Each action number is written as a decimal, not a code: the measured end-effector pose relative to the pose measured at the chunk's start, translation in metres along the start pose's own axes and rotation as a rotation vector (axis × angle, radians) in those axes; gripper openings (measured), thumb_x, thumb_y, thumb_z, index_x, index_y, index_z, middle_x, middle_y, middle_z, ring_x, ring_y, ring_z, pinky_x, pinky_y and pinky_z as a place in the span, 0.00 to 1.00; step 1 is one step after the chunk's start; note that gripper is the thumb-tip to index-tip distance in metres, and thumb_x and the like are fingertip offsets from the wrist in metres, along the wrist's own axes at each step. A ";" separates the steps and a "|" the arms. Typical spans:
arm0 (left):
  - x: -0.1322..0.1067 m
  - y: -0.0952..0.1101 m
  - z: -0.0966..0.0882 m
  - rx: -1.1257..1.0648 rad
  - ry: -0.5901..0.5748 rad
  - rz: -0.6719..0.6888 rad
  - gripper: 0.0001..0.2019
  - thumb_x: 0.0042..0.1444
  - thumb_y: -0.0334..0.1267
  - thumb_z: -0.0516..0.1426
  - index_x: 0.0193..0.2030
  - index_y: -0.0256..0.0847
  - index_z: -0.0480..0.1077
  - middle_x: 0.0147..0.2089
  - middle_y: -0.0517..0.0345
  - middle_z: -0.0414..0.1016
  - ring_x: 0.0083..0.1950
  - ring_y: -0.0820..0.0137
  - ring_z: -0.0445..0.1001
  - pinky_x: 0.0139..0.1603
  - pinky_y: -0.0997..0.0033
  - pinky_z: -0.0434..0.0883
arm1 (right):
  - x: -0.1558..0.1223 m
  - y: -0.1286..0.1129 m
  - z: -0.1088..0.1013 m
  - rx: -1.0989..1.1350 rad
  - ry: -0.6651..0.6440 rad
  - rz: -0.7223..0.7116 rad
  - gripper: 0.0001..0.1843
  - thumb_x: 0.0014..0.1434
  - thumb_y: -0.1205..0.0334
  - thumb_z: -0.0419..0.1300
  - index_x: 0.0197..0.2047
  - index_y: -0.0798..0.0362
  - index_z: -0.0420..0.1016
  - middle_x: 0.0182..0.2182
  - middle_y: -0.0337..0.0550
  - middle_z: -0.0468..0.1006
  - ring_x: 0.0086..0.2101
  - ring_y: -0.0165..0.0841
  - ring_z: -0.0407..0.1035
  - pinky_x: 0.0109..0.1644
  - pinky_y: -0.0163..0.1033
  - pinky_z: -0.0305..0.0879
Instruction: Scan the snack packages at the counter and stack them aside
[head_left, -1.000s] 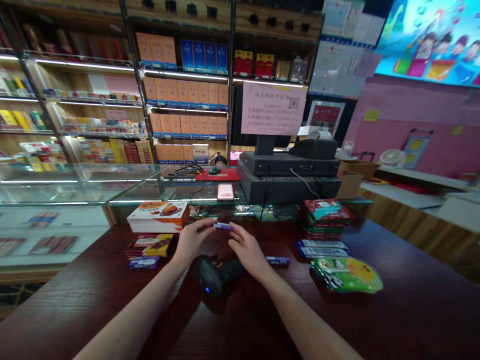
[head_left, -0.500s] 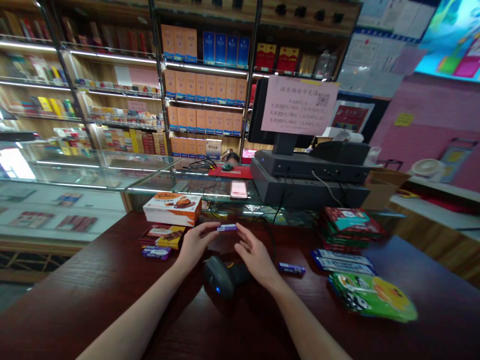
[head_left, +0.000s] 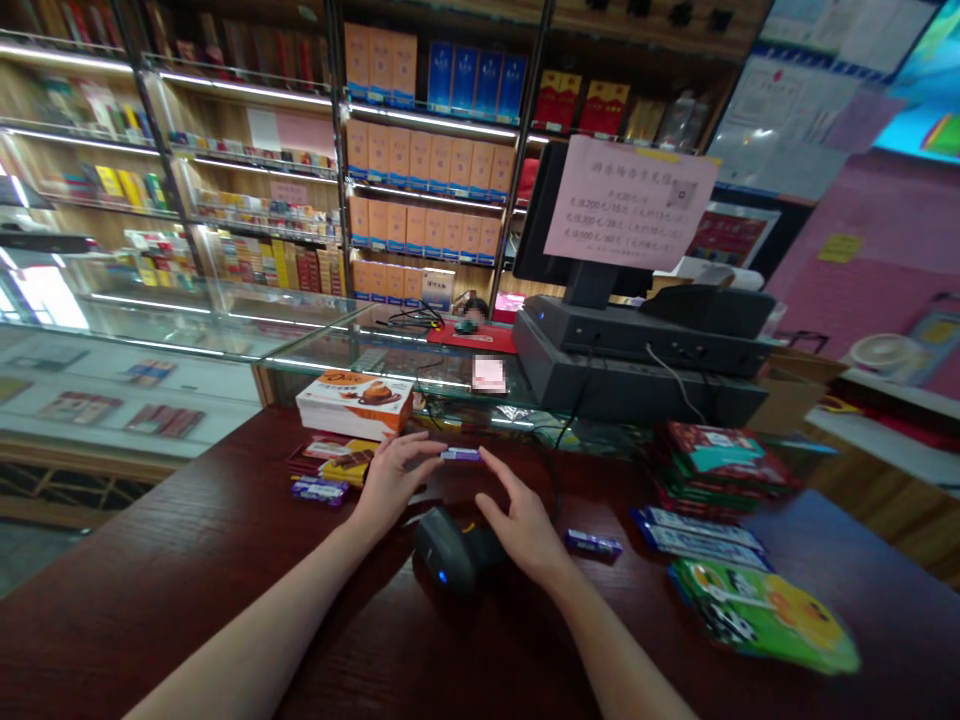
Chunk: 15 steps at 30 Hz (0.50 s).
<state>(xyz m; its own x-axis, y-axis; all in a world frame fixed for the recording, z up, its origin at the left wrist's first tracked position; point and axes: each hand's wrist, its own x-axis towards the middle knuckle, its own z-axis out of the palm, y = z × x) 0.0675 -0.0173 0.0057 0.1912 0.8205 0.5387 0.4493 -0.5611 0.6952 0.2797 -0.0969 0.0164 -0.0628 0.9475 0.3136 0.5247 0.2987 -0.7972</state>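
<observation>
My left hand (head_left: 390,480) pinches one end of a small purple wrapped bar (head_left: 460,455) above the dark wooden counter (head_left: 187,580). My right hand (head_left: 525,515) has its fingers stretched toward the bar's other end, the fingertips touching it. Directly beneath both hands lies a black barcode scanner (head_left: 450,555) with a blue light. A second purple bar (head_left: 592,544) lies on the counter just right of my right hand. Left of my left hand sit another purple bar (head_left: 320,490), chocolate packs (head_left: 337,462) and an orange-and-white box (head_left: 356,400).
A black cash register (head_left: 637,365) with a pink sign stands behind on the glass display case (head_left: 225,345). At the right lie a red-green packet stack (head_left: 720,465), blue-white packets (head_left: 701,530) and a green bag (head_left: 765,615). Stocked shelves fill the back.
The camera has swung slightly, shifting the scene right and down. Both hands stay at the purple bar above the scanner, barely moved; the right fingers have stretched out more.
</observation>
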 end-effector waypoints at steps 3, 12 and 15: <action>0.000 -0.001 0.000 0.040 0.020 0.049 0.06 0.57 0.42 0.63 0.41 0.54 0.80 0.47 0.61 0.83 0.58 0.59 0.76 0.66 0.47 0.62 | -0.001 -0.002 -0.001 -0.023 -0.001 -0.015 0.34 0.60 0.62 0.56 0.70 0.45 0.61 0.67 0.43 0.67 0.66 0.40 0.60 0.72 0.55 0.52; -0.003 0.000 -0.007 0.130 0.193 0.233 0.08 0.59 0.38 0.63 0.44 0.55 0.79 0.46 0.62 0.83 0.58 0.60 0.73 0.64 0.49 0.62 | -0.007 -0.001 -0.025 -0.142 -0.122 -0.058 0.34 0.64 0.56 0.58 0.71 0.43 0.58 0.69 0.45 0.62 0.69 0.42 0.54 0.73 0.59 0.46; -0.002 -0.002 -0.009 0.163 0.225 0.249 0.08 0.60 0.37 0.62 0.44 0.55 0.79 0.46 0.63 0.83 0.58 0.60 0.73 0.66 0.47 0.58 | -0.012 -0.002 -0.039 -0.231 -0.344 -0.047 0.37 0.60 0.50 0.63 0.70 0.43 0.61 0.69 0.47 0.63 0.69 0.45 0.52 0.73 0.63 0.37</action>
<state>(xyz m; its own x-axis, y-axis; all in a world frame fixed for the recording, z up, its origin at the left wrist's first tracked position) 0.0578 -0.0191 0.0072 0.1237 0.6068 0.7852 0.5500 -0.7005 0.4547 0.3123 -0.1133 0.0339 -0.3509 0.9280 0.1253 0.6888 0.3465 -0.6368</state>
